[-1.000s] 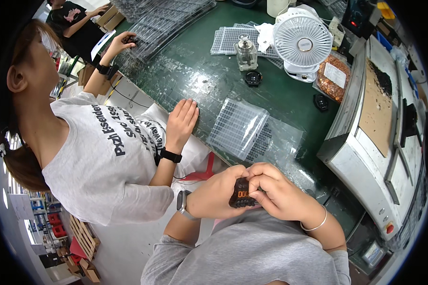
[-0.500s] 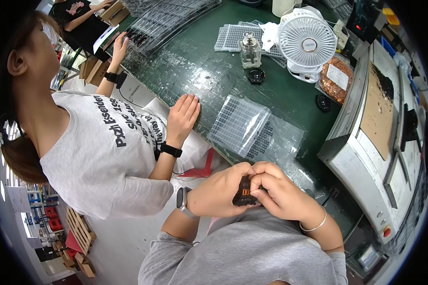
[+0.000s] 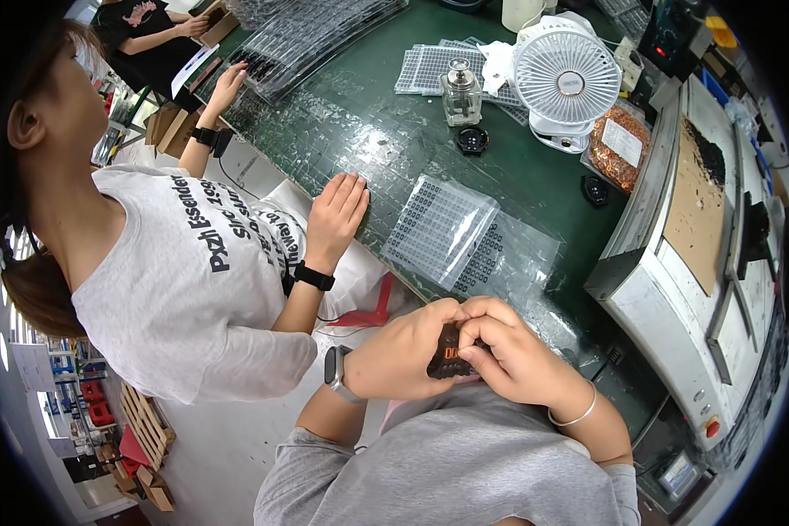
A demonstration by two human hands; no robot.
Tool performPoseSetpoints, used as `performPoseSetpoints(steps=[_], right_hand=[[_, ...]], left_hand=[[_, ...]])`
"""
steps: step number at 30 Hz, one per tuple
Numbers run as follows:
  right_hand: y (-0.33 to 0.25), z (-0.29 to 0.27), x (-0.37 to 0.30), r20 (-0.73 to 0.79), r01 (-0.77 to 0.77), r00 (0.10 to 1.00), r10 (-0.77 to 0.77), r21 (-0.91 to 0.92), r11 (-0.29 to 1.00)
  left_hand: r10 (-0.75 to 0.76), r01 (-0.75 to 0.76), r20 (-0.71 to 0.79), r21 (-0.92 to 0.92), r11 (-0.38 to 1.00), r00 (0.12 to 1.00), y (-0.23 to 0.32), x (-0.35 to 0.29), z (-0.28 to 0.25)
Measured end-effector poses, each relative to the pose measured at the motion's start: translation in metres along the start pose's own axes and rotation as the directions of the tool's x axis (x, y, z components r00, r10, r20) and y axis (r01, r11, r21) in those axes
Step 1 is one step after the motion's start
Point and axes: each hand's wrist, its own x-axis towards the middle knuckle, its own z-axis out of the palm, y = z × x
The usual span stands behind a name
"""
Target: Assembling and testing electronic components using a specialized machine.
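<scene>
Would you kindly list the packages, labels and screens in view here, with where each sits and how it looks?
Clear plastic bag: flat on the green bench, holding a white gridded tray.
Orange-filled bag: right of the white fan, clear, with a white rectangular label.
Small black part: in the grip of both hands, showing orange characters.
Small screen: lower right, on the grey machine, pale rectangle.

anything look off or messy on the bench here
Nothing stands out. Both hands, left hand and right hand, grip the small black part close to the body; the clear bags of parts lie flat on the green bench.
</scene>
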Motion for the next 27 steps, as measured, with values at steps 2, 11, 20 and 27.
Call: performPoseSetpoints(steps=[2,11,20,27], right_hand=[[0.001,0.001,0.000,-0.009,-0.008,1.000,0.008,-0.002,1.000],[0.010,0.012,-0.008,-0.149,-0.193,0.964,0.222,0.187,0.963],[0.019,0.019,-0.011,0.163,-0.297,0.891,0.423,0.915,0.274],[0.016,0.030,-0.012,0.122,-0.328,0.881,0.456,0.854,0.405]], left_hand=[[-0.008,0.008,-0.002,0.001,1.000,1.000,0.000,0.001,0.000],[-0.051,0.051,-0.002,-0.038,0.998,0.999,0.001,0.002,-0.002],[0.082,-0.107,-0.113,-0.230,0.967,0.990,-0.009,-0.004,0.009],[0.185,-0.189,-0.040,-0.150,0.970,0.982,-0.016,-0.009,0.017]])
